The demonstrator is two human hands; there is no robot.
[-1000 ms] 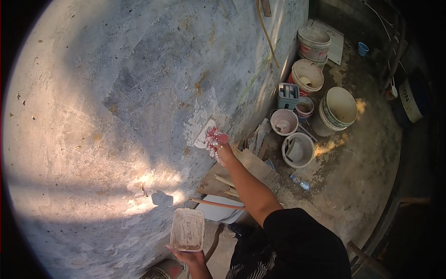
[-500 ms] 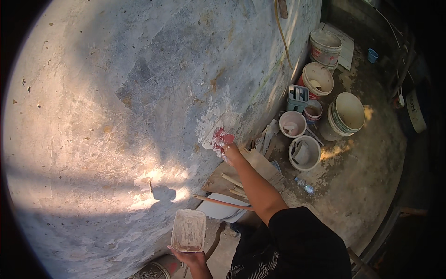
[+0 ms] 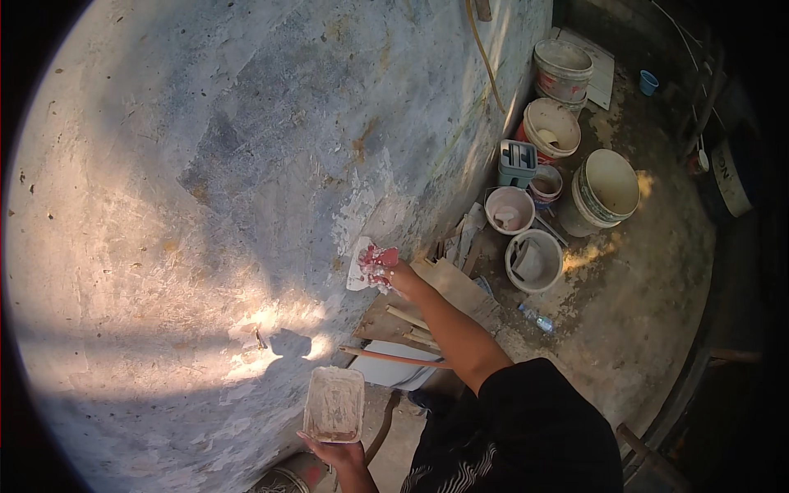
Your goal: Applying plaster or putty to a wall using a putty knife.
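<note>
My right hand [image 3: 401, 279] grips a putty knife [image 3: 359, 266] with a red handle smeared in white putty. Its pale blade lies against the rough plaster wall [image 3: 271, 156], at the lower edge of a whitish patch [image 3: 386, 215]. Low beside the wall, my left hand [image 3: 341, 454] supports a shallow rectangular tray [image 3: 308, 407] from its near end. A whitish, streaky coating covers the inside of the tray. My right arm reaches forward, and its fingers are partly hidden behind the handle and putty.
Several buckets, such as a white one [image 3: 557, 261] and a large one [image 3: 579, 197], stand right of the wall. Boards [image 3: 460, 292] and wooden sticks [image 3: 386, 355] lie near its base. A plastic bottle [image 3: 538, 318] lies on the floor; another bucket [image 3: 288, 478] stands below the tray.
My right hand has drawn the putty knife down and left along the wall, and more of the blade shows. The left hand and tray stay nearly in place. The view has shifted slightly.
</note>
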